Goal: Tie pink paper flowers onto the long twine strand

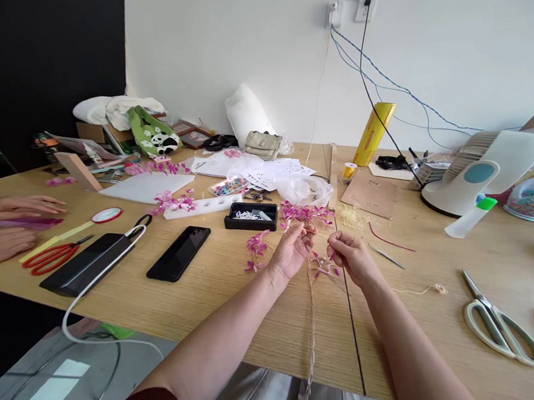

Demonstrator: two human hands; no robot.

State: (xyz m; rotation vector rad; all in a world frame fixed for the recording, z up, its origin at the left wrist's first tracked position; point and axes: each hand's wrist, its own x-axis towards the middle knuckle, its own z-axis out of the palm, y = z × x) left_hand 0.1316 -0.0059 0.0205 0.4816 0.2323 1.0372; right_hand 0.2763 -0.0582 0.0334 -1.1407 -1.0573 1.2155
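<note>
My left hand (297, 250) is closed on a thin pale thread (319, 234), palm turned partly up. From there the thread runs across to my right hand (347, 254), whose fingertips pinch its other end. A cluster of pink flowers (307, 214) lies just beyond my fingers, and more pink flowers (256, 249) sit left of my left hand. Between and below the hands are a few pink petals (321, 263) with fine stems. A braided beige cord (311, 325) hangs down from near my left hand over the table's edge.
Scissors (490, 315) and tweezers (387, 255) lie to the right, near a white fan (475, 173). A black tray (250, 216), a phone (179, 253) and a power bank (88, 264) are leftward. Another person's hands (17, 223) rest on purple material at far left.
</note>
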